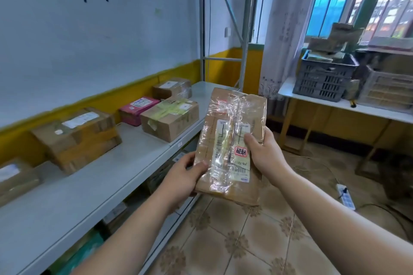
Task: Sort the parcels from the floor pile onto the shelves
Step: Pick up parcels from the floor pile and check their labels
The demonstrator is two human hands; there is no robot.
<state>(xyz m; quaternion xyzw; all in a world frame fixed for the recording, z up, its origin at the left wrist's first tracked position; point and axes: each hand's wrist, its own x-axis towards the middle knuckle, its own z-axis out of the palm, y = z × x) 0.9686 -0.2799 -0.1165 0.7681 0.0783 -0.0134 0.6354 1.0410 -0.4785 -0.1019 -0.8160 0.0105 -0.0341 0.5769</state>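
Observation:
I hold a flat brown cardboard parcel (232,123) wrapped in clear tape, with a white label and a red stamp, upright in front of me. My left hand (182,176) grips its lower left edge, thumb on the front. My right hand (263,149) grips its right edge, thumb pressed on the label. The parcel hangs just off the front edge of the grey metal shelf (107,176) on my left. On that shelf stand a large taped box (78,136), a pink parcel (138,109), a box with yellow-green tape (169,118) and a smaller box (172,88) behind it.
Lower shelf levels hold more parcels (116,210). The rack's upright posts (202,29) rise at the shelf's far end. To the right, a white table (335,105) carries a grey crate (324,76) and a white crate (386,89). A power strip (345,196) and cables lie on the tiled floor.

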